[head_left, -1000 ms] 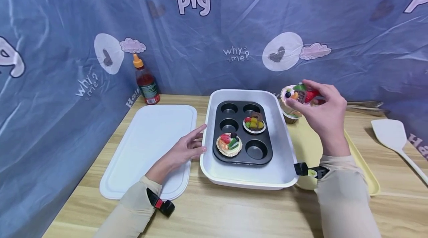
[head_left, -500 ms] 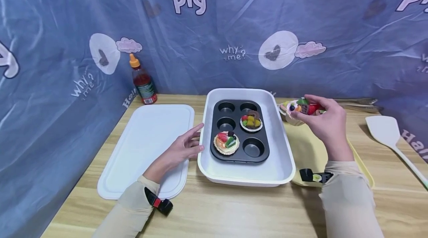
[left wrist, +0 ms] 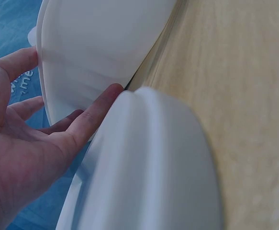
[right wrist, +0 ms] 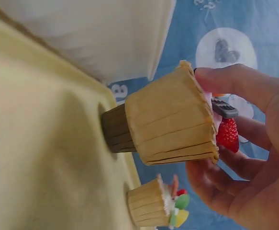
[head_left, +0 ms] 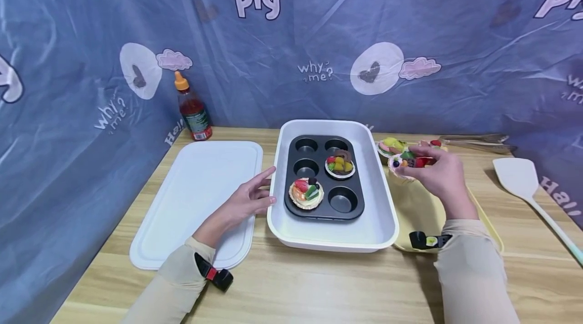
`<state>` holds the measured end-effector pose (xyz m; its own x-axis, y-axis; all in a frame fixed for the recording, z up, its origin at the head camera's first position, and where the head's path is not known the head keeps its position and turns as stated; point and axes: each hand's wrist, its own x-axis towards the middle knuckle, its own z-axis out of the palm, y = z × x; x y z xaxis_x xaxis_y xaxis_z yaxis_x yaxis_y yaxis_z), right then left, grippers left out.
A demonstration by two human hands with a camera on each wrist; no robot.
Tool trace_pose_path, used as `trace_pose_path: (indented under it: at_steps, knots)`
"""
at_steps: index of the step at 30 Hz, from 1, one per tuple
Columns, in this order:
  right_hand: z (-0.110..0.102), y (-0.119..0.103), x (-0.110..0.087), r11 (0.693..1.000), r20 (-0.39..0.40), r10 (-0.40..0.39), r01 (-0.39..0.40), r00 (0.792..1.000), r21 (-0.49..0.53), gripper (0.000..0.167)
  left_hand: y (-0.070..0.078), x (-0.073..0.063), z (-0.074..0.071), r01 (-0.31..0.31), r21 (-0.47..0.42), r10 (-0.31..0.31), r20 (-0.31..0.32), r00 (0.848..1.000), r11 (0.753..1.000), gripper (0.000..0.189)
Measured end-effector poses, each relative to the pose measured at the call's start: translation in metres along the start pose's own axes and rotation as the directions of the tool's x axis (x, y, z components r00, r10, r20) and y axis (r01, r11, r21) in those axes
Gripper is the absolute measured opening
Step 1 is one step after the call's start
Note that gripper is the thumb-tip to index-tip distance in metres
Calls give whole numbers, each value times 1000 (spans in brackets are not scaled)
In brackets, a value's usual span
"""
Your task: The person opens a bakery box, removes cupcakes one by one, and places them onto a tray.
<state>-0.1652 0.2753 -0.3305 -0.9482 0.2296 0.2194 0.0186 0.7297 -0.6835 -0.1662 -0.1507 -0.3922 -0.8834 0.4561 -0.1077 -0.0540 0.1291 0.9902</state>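
Note:
My right hand grips a fruit-topped cupcake by its rim, thumb on one side and fingers on the other. It is held low over the far part of the yellow tray. Behind it in the right wrist view are a brown-cupped cupcake and another pale cupcake, both on that tray. My left hand rests its extended fingers against the left wall of the deep white pan. Inside that pan lies a dark muffin tin bearing two fruit-topped cakes.
A flat white tray lies to the left, partly under my left forearm. At the back left corner stands a sauce bottle. To the right are a white spatula and metal utensils, near the blue curtain.
My right hand has come down with the cupcake, from raised before the curtain to low over the yellow tray. The cupcakes behind it show more. My left hand keeps its place on the pan.

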Motion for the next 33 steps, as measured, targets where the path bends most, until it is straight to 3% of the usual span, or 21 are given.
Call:
trace_pose_path:
  at_steps: [12,21,33]
  knots:
    - [8,16,3,999,111,12,-8,994,-35,68,1,0,-1,5,-6,-5,-2,1000,1000,78]
    - [10,22,4,997,90,-35,41,995,-72,63,1,1,-1,2,2,-2,-1,1000,1000,78]
    - [10,25,6,995,136,-39,51,990,-85,64,0,1,0,11,3,-11,-2,1000,1000,78]
